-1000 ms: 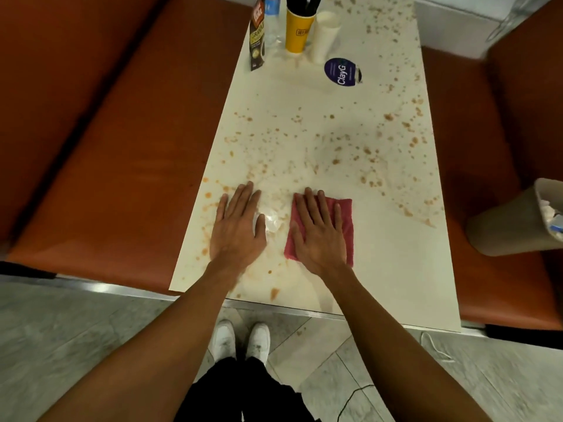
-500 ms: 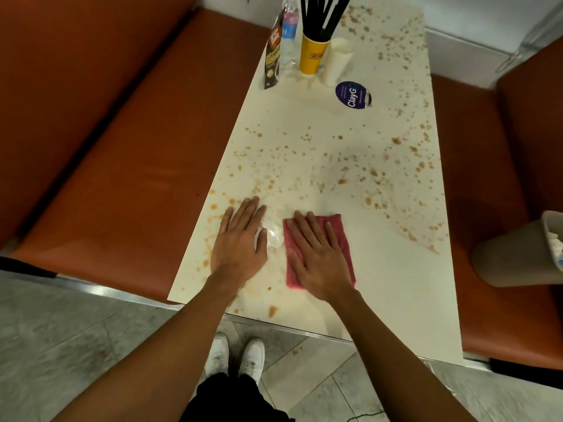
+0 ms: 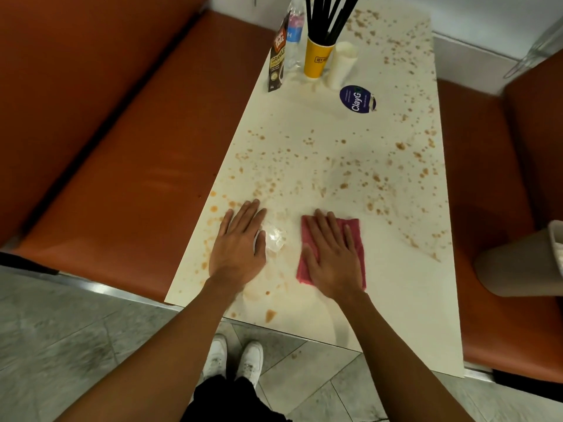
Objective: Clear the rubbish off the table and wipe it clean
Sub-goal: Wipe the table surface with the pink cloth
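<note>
A long white table (image 3: 396, 300) is speckled with brown stains over its middle and far end. My right hand (image 3: 332, 257) lies flat, fingers spread, pressing a pink cloth (image 3: 355, 229) onto the near part of the table. My left hand (image 3: 239, 245) rests flat and empty on the table just left of it. Between the hands lies a small clear crumpled wrapper or wet patch (image 3: 275, 239); I cannot tell which. The strip to the right of the cloth shows few stains.
At the far end stand a yellow cup of black straws (image 3: 316, 59), a white cup stack (image 3: 341, 65), a water bottle (image 3: 292, 35), a dark granules sachet (image 3: 277, 62) and a blue round lid (image 3: 357, 99). Orange benches (image 3: 122, 147) flank the table. A beige bin (image 3: 518, 263) sits on the right bench.
My right hand has slid the pink cloth a little to the right, away from my left hand. The left hand stays put. My view has tilted up towards the far end.
</note>
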`<state>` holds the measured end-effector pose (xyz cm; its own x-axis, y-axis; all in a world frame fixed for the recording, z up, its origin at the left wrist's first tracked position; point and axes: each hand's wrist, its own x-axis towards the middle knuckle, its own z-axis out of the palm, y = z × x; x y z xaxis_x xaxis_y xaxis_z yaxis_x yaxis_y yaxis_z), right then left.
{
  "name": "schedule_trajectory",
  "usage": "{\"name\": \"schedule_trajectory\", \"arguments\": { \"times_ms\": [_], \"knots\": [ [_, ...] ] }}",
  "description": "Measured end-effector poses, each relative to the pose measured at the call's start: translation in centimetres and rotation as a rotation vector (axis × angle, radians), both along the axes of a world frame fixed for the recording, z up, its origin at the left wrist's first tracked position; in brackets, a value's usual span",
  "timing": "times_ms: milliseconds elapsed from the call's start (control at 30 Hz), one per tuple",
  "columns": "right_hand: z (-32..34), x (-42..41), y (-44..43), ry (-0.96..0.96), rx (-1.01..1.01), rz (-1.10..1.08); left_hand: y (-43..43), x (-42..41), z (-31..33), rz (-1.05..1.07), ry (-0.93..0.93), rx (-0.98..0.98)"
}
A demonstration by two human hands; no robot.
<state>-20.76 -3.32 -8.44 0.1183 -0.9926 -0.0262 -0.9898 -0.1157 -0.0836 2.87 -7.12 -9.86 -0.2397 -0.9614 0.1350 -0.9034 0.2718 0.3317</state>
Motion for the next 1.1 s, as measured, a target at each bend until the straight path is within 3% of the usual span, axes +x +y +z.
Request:
{"name": "schedule_trajectory", "arguments": {
  "times_ms": [133, 233, 333, 400, 600, 667, 767, 833, 1000, 1100],
  "knots": [
    [-0.2, 1.6, -3.6, -0.031, -0.015, -0.298, 0.0, 0.1, 0.1, 0.001, 0.006, -0.017],
    [-0.3, 4.0, -5.0, -0.047, 0.006, -0.203, 0.1, 0.1, 0.0, 0.002, -0.001, -0.026],
    [0.0, 3.1, -2.5, -0.031, 0.015, 0.119, 0.1, 0.0, -0.1, 0.005, -0.003, -0.027],
    [0.1, 1.0, -0.7, -0.037, 0.025, 0.219, 0.1, 0.1, -0.1, 0.009, 0.001, -0.028],
    [-0.3, 2.6, -4.8, -0.042, 0.009, -0.250, 0.2, 0.1, 0.0, 0.026, 0.015, -0.040],
    [-0.3, 4.7, -5.7, -0.058, 0.034, -0.202, 0.2, 0.1, -0.1, 0.025, 0.006, -0.036],
    [-0.1, 4.2, -3.7, -0.034, 0.033, 0.105, 0.2, 0.1, -0.2, 0.034, 0.005, -0.033],
    [0.1, 2.1, -2.1, -0.033, 0.035, 0.194, 0.2, 0.1, -0.3, 0.039, 0.035, -0.040],
    [0.0, 3.3, -5.6, -0.043, -0.003, -0.223, 0.2, 0.0, 0.0, 0.049, 0.056, -0.046],
    [-0.1, 5.5, -6.8, -0.027, 0.034, -0.105, 0.2, 0.1, -0.1, 0.055, 0.038, -0.040]
  ]
}}
